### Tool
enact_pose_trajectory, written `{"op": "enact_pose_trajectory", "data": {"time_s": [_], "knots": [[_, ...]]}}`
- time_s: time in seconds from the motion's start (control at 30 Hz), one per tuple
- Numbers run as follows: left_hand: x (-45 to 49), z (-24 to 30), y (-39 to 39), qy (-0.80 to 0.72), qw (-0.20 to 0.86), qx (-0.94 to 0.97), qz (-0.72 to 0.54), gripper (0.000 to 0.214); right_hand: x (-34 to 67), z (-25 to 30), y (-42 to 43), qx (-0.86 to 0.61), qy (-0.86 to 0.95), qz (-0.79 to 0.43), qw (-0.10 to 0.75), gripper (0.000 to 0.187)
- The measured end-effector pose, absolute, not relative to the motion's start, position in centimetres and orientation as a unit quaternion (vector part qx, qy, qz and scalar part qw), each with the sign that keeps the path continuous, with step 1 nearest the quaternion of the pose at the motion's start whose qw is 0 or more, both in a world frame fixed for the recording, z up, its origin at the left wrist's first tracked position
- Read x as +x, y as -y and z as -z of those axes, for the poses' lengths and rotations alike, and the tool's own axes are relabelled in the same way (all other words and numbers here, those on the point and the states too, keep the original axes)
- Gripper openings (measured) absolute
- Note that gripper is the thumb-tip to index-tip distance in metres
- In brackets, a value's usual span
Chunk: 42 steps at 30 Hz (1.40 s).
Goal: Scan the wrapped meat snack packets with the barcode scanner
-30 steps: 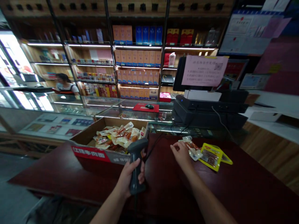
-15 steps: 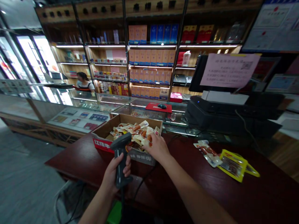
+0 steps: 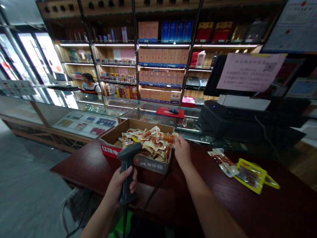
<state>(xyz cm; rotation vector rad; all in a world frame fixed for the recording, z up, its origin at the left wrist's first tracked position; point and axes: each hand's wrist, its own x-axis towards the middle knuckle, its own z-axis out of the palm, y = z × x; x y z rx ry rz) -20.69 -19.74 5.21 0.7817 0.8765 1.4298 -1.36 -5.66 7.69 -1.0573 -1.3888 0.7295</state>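
A dark grey scanner (image 3: 125,162) was held roughly upright in front of an open cardboard box (image 3: 151,164), in which clear packets (image 3: 151,145) of brown food were heaped. Another packet (image 3: 167,138) was held by its end at the box's right side.

The counter (image 3: 262,211) is free in front of the yellow-edged packets (image 3: 251,177), but the barcode scanner (image 3: 128,153) partly blocks the cardboard box (image 3: 151,165).

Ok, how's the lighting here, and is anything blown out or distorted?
Head view: glass doors blown out; bright streaks across the glass counter; barcode scanner and tabletop dim; small print on the pink notice unreadable; left-hand shelf upright leaning, likely lens distortion.
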Motion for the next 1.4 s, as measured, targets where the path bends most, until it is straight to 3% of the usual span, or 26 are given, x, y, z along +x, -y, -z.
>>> {"op": "enact_pose_trajectory", "data": {"time_s": [0.1, 0.2, 0.43, 0.77, 1.07, 1.4], "knots": [[-21.0, -5.1, 19.9, -0.391, 0.59, 0.36, -0.608, 0.032, -0.9, -7.5, 5.8, -0.346, 0.444, -0.508, 0.652, 0.018], [-21.1, -5.1, 19.9, -0.401, 0.579, 0.368, -0.607, 0.033, -1.0, -7.3, 6.2, -0.303, 0.372, -0.581, 0.658, 0.019], [-21.3, -5.1, 20.2, -0.45, 0.537, 0.401, -0.59, 0.036, -1.0, -7.1, 6.9, -0.325, 0.323, -0.614, 0.643, 0.009], [-19.5, -5.9, 21.2, -0.411, 0.592, 0.388, -0.574, 0.038, -1.6, -5.3, 6.4, -0.208, 0.219, -0.726, 0.618, 0.004], [-18.8, -5.8, 21.1, -0.368, 0.633, 0.398, -0.553, 0.046, 0.6, -4.9, 7.9, -0.139, 0.25, -0.806, 0.517, 0.016], [-17.5, -5.8, 21.0, -0.338, 0.647, 0.435, -0.526, 0.043, 0.7, -4.1, 7.5, -0.176, 0.253, -0.83, 0.465, 0.015]]}}
